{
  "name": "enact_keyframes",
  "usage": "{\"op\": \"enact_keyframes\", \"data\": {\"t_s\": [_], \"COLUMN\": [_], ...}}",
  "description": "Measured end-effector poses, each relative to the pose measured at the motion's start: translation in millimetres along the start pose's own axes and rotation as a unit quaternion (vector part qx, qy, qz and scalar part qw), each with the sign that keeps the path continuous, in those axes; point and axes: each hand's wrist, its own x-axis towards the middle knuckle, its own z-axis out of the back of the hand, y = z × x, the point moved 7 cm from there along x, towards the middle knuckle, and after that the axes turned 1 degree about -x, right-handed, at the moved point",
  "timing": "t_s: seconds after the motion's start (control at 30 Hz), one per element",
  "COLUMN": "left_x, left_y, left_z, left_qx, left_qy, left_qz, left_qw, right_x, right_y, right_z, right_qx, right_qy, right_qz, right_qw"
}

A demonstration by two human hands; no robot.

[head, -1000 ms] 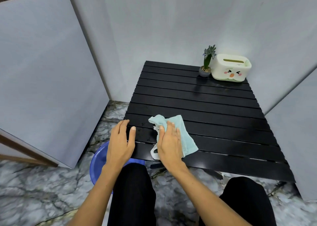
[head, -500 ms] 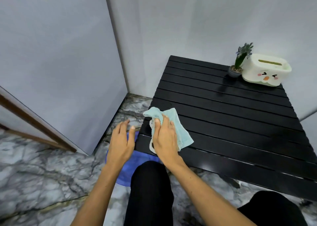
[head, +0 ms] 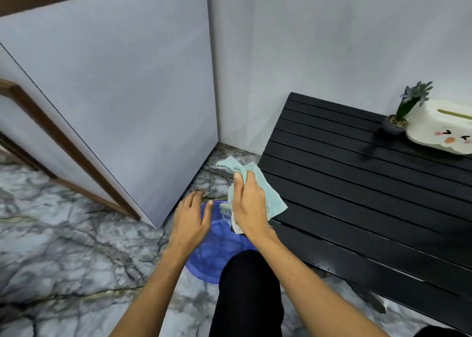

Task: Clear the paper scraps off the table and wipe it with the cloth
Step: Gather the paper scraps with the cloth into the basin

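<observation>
My right hand [head: 249, 203] grips a light blue cloth [head: 272, 196] at the left edge of the black slatted table [head: 357, 196]. The cloth hangs partly past the edge, over the floor. A white paper scrap [head: 237, 228] pokes out under the heel of that hand, bunched in with the cloth. My left hand [head: 190, 221] hovers open, palm down, over a blue plastic basin [head: 217, 257] that stands on the floor beside the table. My hands hide part of the basin's inside.
A small potted plant [head: 404, 111] and a white tissue box with a cartoon face [head: 444, 129] stand at the table's far right corner. Grey wall panels enclose the left and back. My black-trousered knee [head: 249, 285] is below the basin, on marble floor.
My right hand has slid the cloth and scrap leftward from the table's front part to its left edge. My left hand has left the table edge and now hovers over the basin.
</observation>
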Motion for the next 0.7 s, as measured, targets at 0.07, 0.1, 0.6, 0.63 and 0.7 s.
{"op": "enact_keyframes", "data": {"t_s": [0.07, 0.1, 0.6, 0.63, 0.7], "left_x": [0, 0, -15, -15, -14], "left_y": [3, 4, -6, -9, -20], "left_z": [0, 1, -3, -4, -4], "left_qx": [0.004, 0.004, -0.053, -0.060, -0.075], "left_qy": [0.002, 0.002, 0.009, 0.008, 0.004], "left_qz": [0.007, 0.010, 0.014, 0.010, -0.006], "left_qw": [1.000, 1.000, 0.998, 0.998, 0.997], "right_x": [4, 7, 19, 15, 6], "right_y": [6, 8, 3, -3, -14], "right_z": [-7, -9, 112, 126, 154], "right_qx": [0.011, 0.024, 0.163, 0.152, 0.116], "right_qy": [0.010, 0.015, -0.079, -0.088, -0.103], "right_qz": [0.005, 0.006, -0.007, -0.011, -0.012], "right_qw": [1.000, 1.000, 0.983, 0.984, 0.988]}}
